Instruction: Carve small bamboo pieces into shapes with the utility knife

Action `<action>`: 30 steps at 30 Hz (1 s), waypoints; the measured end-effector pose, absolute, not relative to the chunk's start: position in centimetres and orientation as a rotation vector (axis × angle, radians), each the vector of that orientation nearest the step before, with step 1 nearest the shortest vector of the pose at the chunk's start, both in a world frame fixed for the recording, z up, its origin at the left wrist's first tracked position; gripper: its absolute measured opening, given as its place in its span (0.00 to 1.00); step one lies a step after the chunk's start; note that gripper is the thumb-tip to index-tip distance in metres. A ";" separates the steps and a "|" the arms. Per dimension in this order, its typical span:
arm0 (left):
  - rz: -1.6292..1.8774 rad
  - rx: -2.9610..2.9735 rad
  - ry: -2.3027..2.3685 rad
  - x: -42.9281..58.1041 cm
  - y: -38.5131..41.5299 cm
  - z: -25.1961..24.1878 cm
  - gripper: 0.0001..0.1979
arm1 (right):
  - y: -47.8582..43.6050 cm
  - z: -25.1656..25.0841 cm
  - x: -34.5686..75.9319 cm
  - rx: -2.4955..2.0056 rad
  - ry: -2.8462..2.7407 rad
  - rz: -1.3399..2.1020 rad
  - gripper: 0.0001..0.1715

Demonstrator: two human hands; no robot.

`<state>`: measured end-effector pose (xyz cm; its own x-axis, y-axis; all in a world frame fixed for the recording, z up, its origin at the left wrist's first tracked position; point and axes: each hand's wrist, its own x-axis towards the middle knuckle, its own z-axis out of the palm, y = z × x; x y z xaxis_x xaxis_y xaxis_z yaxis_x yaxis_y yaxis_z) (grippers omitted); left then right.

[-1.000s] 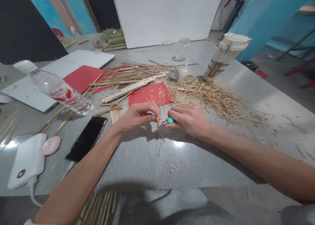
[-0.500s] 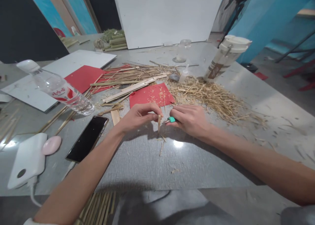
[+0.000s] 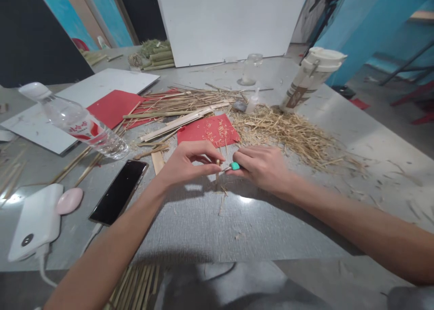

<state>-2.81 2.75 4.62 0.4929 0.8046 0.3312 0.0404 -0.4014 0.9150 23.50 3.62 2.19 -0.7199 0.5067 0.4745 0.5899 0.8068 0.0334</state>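
Pale stick [image 3: 217,176] upright at the fingertips of my left hand [image 3: 188,164], pinched between thumb and fingers, green-handled tool [image 3: 234,166] gripped in my curled right hand [image 3: 260,165], its metal tip by the left thumb, red sheet [image 3: 208,131] beyond both, as I see remotely

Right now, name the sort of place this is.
Likely a craft workspace: a grey tabletop holds a loose heap of golden straw, thin tan stalks, and a flat red sheet strewn with pale shavings.

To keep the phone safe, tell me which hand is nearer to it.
Left. The left hand is right of the phone; the right hand is farther off to the right.
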 end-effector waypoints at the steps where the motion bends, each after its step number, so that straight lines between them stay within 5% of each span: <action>1: 1.010 1.809 0.689 -2.9 2.8 4.7 0.08 | 3.6 2.0 23.5 -0.825 -2.545 -0.249 0.38; 30: 0.946 1.808 0.728 -3.6 2.9 4.8 0.14 | 3.9 0.1 23.3 -0.846 -2.730 -0.217 0.40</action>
<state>-3.61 2.91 4.77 0.5259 0.7993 0.2908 0.0763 -0.3849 0.9198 23.32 3.94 0.07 -0.7916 0.5310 0.3024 0.5720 0.8180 0.0612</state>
